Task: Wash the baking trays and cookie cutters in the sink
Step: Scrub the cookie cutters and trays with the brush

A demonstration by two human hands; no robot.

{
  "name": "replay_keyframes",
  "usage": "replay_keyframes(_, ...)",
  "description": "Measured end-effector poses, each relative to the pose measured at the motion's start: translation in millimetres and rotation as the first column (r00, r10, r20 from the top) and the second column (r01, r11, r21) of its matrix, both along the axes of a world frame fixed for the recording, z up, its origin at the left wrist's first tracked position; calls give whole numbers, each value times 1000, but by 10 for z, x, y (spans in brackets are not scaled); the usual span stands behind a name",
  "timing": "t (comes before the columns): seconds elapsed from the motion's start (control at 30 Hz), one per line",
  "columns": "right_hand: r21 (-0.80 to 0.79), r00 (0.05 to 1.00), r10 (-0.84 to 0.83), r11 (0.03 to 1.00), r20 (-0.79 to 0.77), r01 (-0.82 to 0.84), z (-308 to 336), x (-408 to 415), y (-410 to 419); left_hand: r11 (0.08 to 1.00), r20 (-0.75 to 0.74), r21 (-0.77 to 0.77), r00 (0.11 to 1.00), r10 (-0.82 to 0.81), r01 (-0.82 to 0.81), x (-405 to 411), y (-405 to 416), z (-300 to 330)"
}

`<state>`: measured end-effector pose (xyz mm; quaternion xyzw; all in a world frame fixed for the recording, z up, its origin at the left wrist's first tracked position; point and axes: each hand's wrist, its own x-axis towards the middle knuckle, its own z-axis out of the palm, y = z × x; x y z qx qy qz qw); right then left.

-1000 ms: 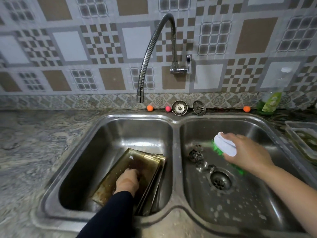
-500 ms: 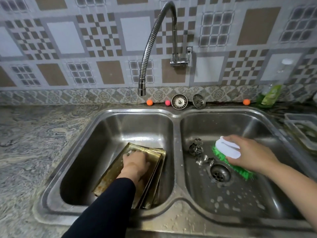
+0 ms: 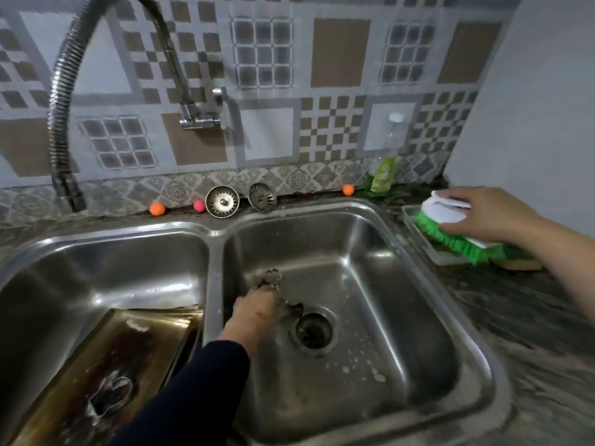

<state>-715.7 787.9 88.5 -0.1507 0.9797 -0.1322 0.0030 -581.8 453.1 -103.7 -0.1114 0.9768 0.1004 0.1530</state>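
Home kitchen. Double-bowl steel sink [image 3: 476, 355] set in a veined stone counter [image 3: 531, 317]. Wall-mounted tap [image 3: 64, 101] with flexible coiled spout over the left bowl. Backsplash of patterned tiles [image 3: 341, 49], brown, grey and white squares. Two strainer plugs [image 3: 222, 201] propped at the sink's back edge. Dish-soap bottle [image 3: 384, 162] with green liquid in the corner. Green-bristled scrub brush [image 3: 450, 226] over a clear tray [image 3: 415, 220] on the right. Greasy baking trays [image 3: 135, 349] in the left bowl.

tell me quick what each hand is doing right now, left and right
Left hand: down in the right basin, fingers on the cookie cutters; grip cannot be told.
Right hand: holding the scrub brush over the clear tray on the counter.
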Motion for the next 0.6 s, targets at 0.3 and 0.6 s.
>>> replay_keyframes(0.3,-22,994,-63,998,94,65,-586,-885,126,998,122,-59,992,36,-29,-441,164,-688)
replay_keyframes(0.6,-11,990,-109,994,91,111,-1027,-1058,94,986,153,-168,988,19,7,-478,320,-694)
